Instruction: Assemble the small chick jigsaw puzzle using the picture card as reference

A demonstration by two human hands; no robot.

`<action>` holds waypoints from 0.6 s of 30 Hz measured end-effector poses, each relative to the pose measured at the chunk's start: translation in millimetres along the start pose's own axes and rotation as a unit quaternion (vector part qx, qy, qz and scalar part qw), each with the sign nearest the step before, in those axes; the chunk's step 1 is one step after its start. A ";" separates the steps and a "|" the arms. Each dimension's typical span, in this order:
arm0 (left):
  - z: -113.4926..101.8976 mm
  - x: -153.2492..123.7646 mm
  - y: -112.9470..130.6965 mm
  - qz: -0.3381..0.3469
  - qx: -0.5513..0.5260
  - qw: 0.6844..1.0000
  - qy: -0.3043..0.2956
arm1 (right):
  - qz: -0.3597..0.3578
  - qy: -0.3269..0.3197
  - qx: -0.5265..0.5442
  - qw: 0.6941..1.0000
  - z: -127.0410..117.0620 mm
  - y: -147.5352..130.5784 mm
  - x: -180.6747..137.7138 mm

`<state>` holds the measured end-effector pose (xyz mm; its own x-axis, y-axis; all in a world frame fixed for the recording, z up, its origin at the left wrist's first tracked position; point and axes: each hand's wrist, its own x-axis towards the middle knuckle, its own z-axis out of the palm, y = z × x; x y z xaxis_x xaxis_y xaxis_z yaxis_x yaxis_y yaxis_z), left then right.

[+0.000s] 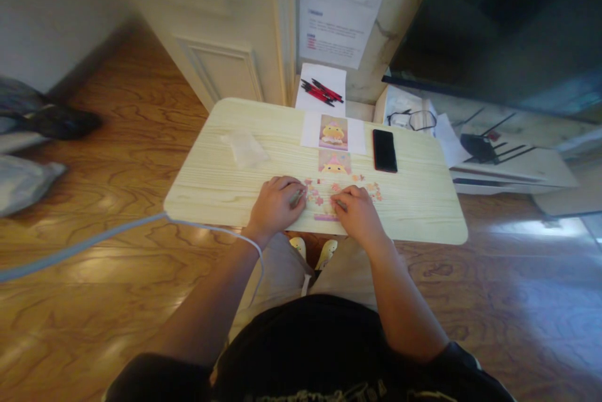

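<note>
Head view: left hand (277, 204) palm-down over the near-edge half of the counter (202, 182), left of centre, fingers curled; right hand (360, 214) opposite, just right of centre, thumb and fingertips drawn together. Can't tell if either set of fingers grips a piece. Loose puzzle pieces (319, 200) lie between the hands, more just right of the right hand. Partial picture (335, 162) sits farther up, below the printed sheet (308, 132) at the far edge; purple strip (323, 217) by the near edge. Phone (385, 151) toward the far-right corner, crumpled translucent bag (247, 148) toward the far-left. Pale cord (207, 226) rounds the left wrist, crosses the near-left corner. Counter: pale woodgrain, rounded corners. Phone: glossy black, red-edged. Pieces: small, knobbed, pink-orange.
</note>
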<state>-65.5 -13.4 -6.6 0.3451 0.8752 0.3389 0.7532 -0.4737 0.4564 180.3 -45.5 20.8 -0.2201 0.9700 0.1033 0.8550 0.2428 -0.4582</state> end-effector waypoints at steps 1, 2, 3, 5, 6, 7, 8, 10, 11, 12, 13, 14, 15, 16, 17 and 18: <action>0.2 -0.1 0.0 0.000 0.001 1.000 0.001 | 0.001 0.003 0.007 1.000 -0.5 1.4 -0.6; 0.3 -0.2 0.0 0.000 0.001 1.000 0.002 | 0.003 0.008 0.016 1.000 -1.2 2.6 -1.1; 0.3 -0.3 0.0 0.000 0.001 1.000 0.003 | 0.004 0.014 0.025 1.000 -2.0 3.7 -1.4; 0.0 -0.3 0.1 0.000 0.002 1.000 0.001 | 0.004 0.026 0.046 0.999 -4.4 6.1 -1.7; -0.3 -0.3 0.4 0.000 0.002 1.000 -0.001 | 0.004 0.030 0.055 0.998 -6.0 7.7 -1.6; -0.7 -0.3 0.7 -0.001 0.002 1.000 -0.002 | 0.002 0.030 0.060 0.998 -7.8 9.5 -1.4; -1.1 -0.4 1.1 -0.002 0.001 1.000 -0.004 | 0.002 0.028 0.060 0.998 -9.7 11.7 -1.3; -1.7 -0.4 2.0 -0.005 0.001 1.000 -0.004 | 0.005 0.029 0.053 0.998 -13.1 15.6 -1.3; -2.0 -0.4 2.5 -0.007 0.001 1.000 -0.004 | 0.007 0.031 0.048 0.998 -14.4 17.0 -1.5; -2.1 -0.3 3.0 -0.008 0.001 1.000 -0.003 | 0.008 0.033 0.045 0.998 -15.2 17.6 -1.8; -2.1 -0.3 3.5 -0.009 0.003 1.000 -0.003 | 0.007 0.035 0.044 0.998 -15.4 17.2 -2.2; -2.1 -0.1 3.9 -0.009 0.006 1.000 -0.003 | 0.006 0.034 0.045 0.998 -15.1 16.1 -2.5; -2.1 0.0 4.2 -0.010 0.009 1.000 -0.004 | 0.002 0.031 0.046 0.998 -14.4 14.1 -2.6; -2.0 0.2 4.4 -0.009 0.011 1.000 -0.005 | -0.002 0.025 0.045 0.999 -13.1 11.7 -2.5; -1.9 0.3 4.5 -0.008 0.014 1.000 -0.006 | -0.004 0.020 0.042 0.999 -11.6 9.0 -2.2; -1.9 0.4 4.6 -0.007 0.016 1.000 -0.006 | -0.003 0.016 0.035 0.999 -9.8 6.4 -1.5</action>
<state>-63.0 -15.4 -2.9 0.3418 0.8826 0.3226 0.7754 -0.4589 0.4338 190.7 -45.2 26.4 -0.2085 0.9687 0.1344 0.8183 0.2480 -0.5186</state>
